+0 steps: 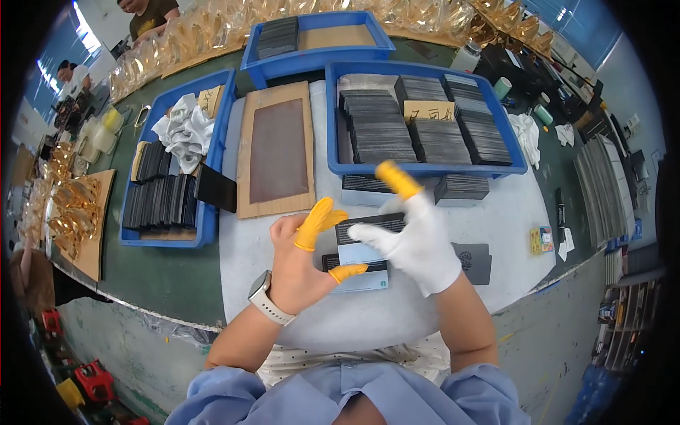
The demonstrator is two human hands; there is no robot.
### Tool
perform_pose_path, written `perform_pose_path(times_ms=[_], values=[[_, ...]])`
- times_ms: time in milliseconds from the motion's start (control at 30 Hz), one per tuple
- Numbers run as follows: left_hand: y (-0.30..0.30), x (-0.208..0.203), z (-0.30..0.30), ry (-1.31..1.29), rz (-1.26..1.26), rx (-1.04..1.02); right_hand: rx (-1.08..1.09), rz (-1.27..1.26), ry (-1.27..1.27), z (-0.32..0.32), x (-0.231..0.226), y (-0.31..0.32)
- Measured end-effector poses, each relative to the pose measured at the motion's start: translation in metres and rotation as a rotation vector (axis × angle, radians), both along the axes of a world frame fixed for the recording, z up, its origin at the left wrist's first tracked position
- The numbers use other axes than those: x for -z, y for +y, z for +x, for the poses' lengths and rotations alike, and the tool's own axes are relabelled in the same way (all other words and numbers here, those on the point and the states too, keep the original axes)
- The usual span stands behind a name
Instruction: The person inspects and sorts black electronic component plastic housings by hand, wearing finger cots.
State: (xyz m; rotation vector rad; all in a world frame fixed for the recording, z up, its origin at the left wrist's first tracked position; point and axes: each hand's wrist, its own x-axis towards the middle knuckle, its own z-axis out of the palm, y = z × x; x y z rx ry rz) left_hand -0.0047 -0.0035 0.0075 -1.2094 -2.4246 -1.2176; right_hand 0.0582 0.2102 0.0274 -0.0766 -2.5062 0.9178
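Note:
My left hand (299, 258), bare apart from yellow finger cots and a watch on the wrist, has its fingers apart at the left of some small printed cards. Its thumb lies over the lower black-and-pale-blue card (365, 281). My right hand (423, 244) wears a white glove with a yellow cot on the raised index finger, which is motion-blurred. The right thumb stretches across an upper black-and-pale-blue card (354, 253); whether it presses on it I cannot tell. A dark grey card (473, 263) lies beside the right wrist.
Blue trays (425, 170) of black card stacks stand at the back, another blue tray (205, 237) with a white cloth (185, 131) at left. A cardboard-framed brown panel (281, 152) lies between them. Card stacks (462, 190) sit beyond my hands, a marker (560, 212) at right. Other people are at far left.

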Motion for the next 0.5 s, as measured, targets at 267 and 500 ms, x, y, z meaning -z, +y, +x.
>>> perform_pose_path(times_ms=[267,500], values=[[-0.007,0.003,-0.006,-0.101,0.117,-0.045,0.433,-0.596,0.166,-0.007,-0.012,0.019],[-0.007,0.008,-0.010,-0.107,0.210,-0.158,-0.082,0.291,0.237,-0.002,-0.004,0.000]])
